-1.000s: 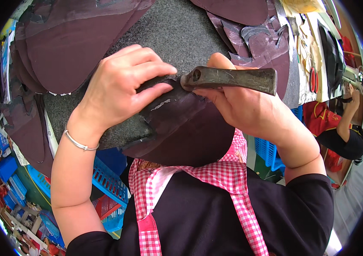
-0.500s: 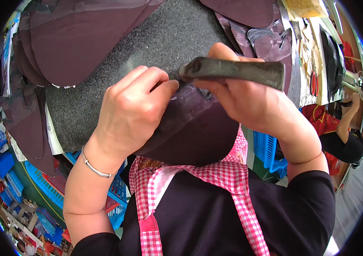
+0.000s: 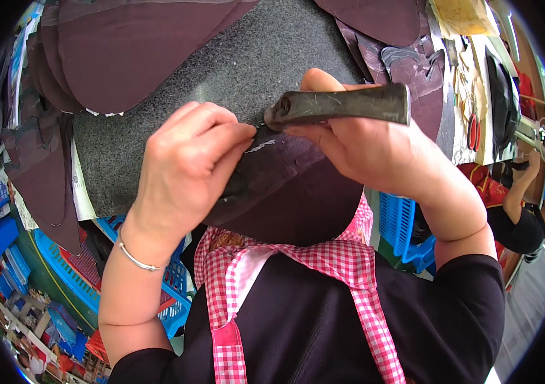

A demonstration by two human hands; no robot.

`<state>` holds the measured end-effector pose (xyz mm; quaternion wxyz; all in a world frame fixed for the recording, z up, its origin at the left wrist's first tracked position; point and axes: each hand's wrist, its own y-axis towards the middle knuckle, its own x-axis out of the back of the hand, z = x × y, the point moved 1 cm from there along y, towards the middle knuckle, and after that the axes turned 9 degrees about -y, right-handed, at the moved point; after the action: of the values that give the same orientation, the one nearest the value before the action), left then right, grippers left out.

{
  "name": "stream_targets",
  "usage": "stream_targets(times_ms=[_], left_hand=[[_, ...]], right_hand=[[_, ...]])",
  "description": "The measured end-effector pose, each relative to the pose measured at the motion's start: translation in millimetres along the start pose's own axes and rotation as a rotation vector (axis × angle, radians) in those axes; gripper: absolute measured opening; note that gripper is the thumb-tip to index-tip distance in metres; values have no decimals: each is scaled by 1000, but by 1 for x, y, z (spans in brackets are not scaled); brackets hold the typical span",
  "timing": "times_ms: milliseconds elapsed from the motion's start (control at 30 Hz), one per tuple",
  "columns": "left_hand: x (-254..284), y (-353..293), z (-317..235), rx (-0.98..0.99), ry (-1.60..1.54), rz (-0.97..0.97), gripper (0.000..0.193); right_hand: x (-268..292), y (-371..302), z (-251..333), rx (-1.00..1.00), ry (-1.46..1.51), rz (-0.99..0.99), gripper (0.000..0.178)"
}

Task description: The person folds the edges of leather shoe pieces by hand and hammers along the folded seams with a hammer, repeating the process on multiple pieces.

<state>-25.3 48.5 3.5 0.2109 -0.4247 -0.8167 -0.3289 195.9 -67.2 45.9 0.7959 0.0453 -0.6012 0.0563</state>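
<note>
A dark maroon leather-like piece (image 3: 292, 198) hangs over the near edge of the grey speckled work slab. Its upper edge shows a pale whitish streak. My left hand (image 3: 186, 160) pinches that edge between thumb and forefinger. In my right hand (image 3: 368, 144) is a dark metal hammer (image 3: 343, 105), gripped close to its head. One end of the hammer head comes down at the edge of the piece, just right of my left fingertips. Whether it touches the piece, I cannot tell. The hammer's handle is hidden.
Stacked maroon pieces lie at the far left (image 3: 119, 57) and far right (image 3: 381, 19) of the slab (image 3: 221, 77). Red-handled scissors (image 3: 473, 131) lie on the right. Blue plastic baskets (image 3: 397, 224) stand below the slab. Another person's arm (image 3: 519, 189) shows at the right.
My left hand has shifted slightly left, and the hammer a little left too, its head now less blurred. More of the pale streak along the edge shows.
</note>
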Motion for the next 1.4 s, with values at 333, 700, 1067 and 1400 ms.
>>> stream_targets(times_ms=[333,700,1067,1400], left_hand=[[4,-15,-9,370,-203,-47,25],[-11,-30,-22,159,68,-165,18],[-21,-2,-19,176,194,-117,11],[-9,52,25,-134,-111,161,19]], right_hand=[[-4,5,7,128,-328,-4,15],[-3,19,12,198,-184,-29,15],[6,5,-20,45,299,-41,20],[0,-25,-17,-94,148,-114,24]])
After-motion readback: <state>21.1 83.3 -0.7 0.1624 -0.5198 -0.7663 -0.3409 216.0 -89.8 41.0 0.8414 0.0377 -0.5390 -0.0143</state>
